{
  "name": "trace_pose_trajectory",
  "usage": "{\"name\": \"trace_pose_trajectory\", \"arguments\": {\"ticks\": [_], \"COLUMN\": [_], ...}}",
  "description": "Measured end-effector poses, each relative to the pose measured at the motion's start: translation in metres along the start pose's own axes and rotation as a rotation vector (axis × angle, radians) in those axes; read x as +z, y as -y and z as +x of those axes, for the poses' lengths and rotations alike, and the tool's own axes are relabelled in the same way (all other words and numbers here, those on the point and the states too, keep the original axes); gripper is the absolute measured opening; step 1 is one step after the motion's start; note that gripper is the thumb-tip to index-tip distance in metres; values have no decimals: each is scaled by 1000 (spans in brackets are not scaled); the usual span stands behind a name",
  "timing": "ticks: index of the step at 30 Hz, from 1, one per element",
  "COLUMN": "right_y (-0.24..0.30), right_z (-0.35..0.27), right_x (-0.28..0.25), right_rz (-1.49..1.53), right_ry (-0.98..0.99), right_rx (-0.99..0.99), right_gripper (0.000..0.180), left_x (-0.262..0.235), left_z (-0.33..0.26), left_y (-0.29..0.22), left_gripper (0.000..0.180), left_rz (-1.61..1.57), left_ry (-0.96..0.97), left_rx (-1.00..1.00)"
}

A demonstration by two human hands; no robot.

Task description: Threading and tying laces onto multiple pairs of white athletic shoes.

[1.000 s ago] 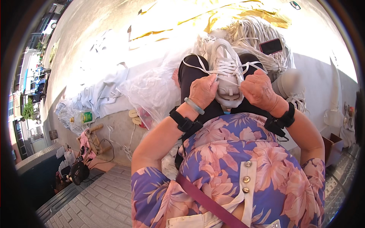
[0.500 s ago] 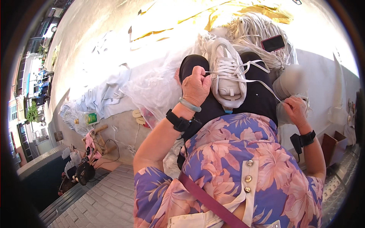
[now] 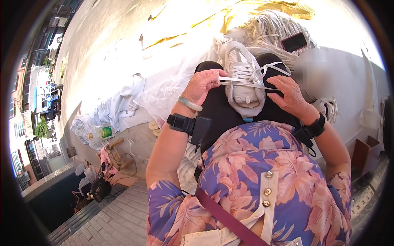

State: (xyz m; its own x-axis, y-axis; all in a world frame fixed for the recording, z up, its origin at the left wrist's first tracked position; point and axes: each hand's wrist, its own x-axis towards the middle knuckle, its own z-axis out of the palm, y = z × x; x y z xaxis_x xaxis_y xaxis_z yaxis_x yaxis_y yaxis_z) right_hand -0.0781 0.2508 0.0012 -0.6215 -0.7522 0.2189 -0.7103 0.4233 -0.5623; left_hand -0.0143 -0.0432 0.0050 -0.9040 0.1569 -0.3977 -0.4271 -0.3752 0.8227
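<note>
A white lace-up shoe [image 3: 248, 102] rests on my lap between my knees, its laces [image 3: 242, 71] threaded in rows across the upper. Left of it, my left hand [image 3: 203, 84] pinches white lace between thumb and fingers, and the strands stretch across to the shoe. My right hand [image 3: 290, 98] hovers just right of the shoe with thumb and fingers apart. A lace strand from the shoe runs up to its fingers, with its end hidden there. Another lace stands in a loose loop above that hand.
A heap of pale laces [image 3: 271, 30] lies beyond my knees, with a phone [image 3: 294, 42] on it. Clear plastic sheeting [image 3: 160, 96] and pale blue cloth [image 3: 119, 100] spread to the left. A brown box [image 3: 366, 153] stands at the right; a patch beside my right knee is blurred.
My right hand has come in from the lower right toward the shoe, its fingers spreading. The left hand has turned and shifted slightly left, with more lace showing at its fingers.
</note>
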Motion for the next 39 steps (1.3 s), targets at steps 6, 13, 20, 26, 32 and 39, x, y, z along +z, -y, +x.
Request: {"name": "trace_pose_trajectory", "arguments": {"ticks": [6,13,20,26,32,39], "right_y": [0,-10,-6,19,23,10], "right_z": [9,-28,-25,22,30,20], "right_x": [6,-22,-25,16,29,39], "right_rz": [144,127,166,10,-119,40], "right_ry": [89,109,230,-162,1,-35], "right_rx": [36,19,179,-73,49,205], "right_gripper": [19,5,20,48,42,20], "left_x": [13,-4,16,73,79,79], "left_z": [3,10,16,27,39,39], "left_y": [-9,9,23,27,50,49], "left_gripper": [23,14,17,8,8,12], "left_rz": [215,409,908,1315,1437,1424], "left_ry": [4,5,-297,-291,-346,-327], "left_rx": [-22,14,447,789,812,725]}}
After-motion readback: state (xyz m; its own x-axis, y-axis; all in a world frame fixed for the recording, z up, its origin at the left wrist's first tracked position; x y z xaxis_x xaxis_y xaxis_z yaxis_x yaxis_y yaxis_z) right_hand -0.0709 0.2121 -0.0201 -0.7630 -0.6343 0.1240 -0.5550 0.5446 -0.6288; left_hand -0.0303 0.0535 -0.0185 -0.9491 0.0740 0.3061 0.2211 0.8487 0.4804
